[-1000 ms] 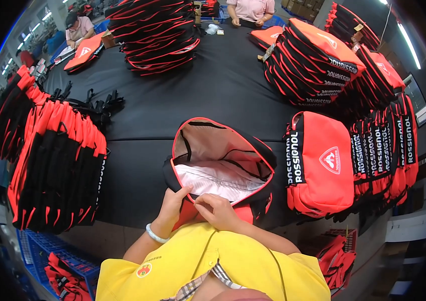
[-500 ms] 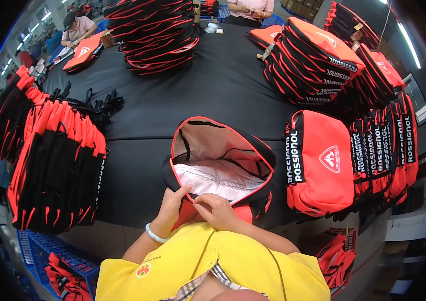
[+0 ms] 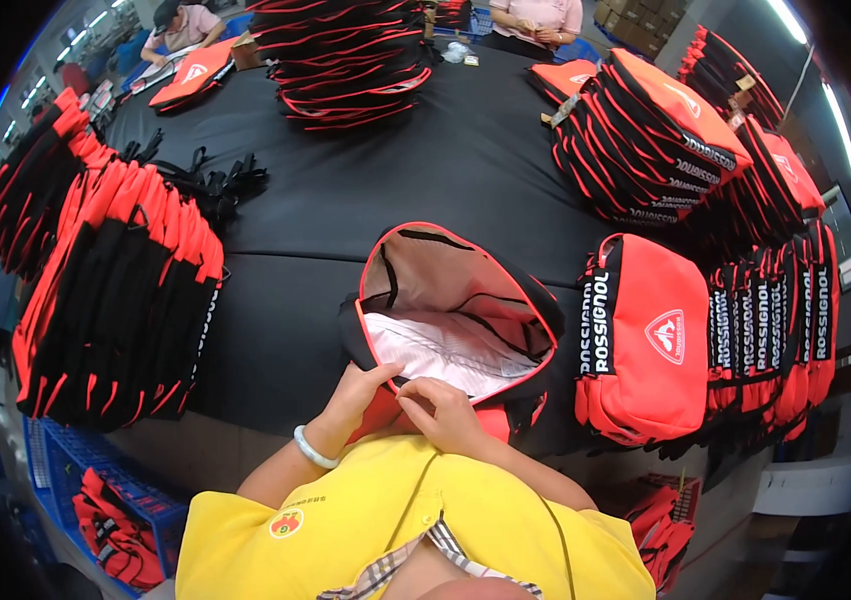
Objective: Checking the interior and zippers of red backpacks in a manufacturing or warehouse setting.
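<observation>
Item: open red-and-black bag (image 3: 455,320), lying at the near edge of the black surface (image 3: 425,170), flap raised, white lining exposed. Left hand (image 3: 357,388), a pale bangle at its wrist, pinches the near rim; right hand (image 3: 442,410) is closed on the same rim just beside it, fingertips nearly touching. Step judged: working the near edge of the opening, likely its zip or seam; the next move calls for a steady grip along that rim. Against half a second ago: hands and bag barely shifted. Right: upright row of finished bags (image 3: 745,340). Left: stacked panels (image 3: 115,290). Far: flat stack (image 3: 345,60), seated workers.
</observation>
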### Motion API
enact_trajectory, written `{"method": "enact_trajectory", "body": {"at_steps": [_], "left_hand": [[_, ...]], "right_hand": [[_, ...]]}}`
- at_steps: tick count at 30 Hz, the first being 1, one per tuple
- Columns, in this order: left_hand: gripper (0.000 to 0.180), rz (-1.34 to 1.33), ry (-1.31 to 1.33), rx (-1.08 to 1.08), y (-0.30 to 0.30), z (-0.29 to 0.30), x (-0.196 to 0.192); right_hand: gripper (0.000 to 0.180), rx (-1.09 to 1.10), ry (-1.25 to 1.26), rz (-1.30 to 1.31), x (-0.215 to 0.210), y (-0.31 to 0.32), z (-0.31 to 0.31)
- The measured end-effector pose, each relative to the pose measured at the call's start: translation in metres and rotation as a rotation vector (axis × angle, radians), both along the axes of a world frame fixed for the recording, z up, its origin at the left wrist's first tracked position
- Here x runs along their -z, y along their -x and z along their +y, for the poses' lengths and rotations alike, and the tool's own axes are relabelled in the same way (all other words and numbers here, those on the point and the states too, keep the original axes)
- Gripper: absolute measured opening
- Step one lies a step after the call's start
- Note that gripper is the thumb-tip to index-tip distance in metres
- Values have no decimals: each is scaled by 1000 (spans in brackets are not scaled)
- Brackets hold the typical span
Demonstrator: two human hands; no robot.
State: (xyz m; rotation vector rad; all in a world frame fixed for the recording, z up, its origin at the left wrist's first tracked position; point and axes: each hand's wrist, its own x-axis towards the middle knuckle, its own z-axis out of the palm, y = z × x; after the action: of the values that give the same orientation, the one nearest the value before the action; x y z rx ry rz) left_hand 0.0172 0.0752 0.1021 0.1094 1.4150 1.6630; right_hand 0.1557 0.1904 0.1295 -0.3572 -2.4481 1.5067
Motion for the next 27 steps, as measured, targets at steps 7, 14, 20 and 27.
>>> {"method": "enact_trajectory", "body": {"at_steps": [7, 14, 20, 27], "left_hand": [[34, -30, -20, 30, 2, -7, 17], [46, -133, -65, 115, 6, -14, 14], [47, -161, -124, 124, 6, -18, 23], [28, -234, -119, 23, 5, -17, 14]], "right_hand": [[13, -27, -27, 3, -2, -3, -2], [10, -35, -119, 103, -1, -12, -1], [8, 78, -142, 104, -15, -29, 7], [9, 364, -338, 189, -13, -56, 35]]}}
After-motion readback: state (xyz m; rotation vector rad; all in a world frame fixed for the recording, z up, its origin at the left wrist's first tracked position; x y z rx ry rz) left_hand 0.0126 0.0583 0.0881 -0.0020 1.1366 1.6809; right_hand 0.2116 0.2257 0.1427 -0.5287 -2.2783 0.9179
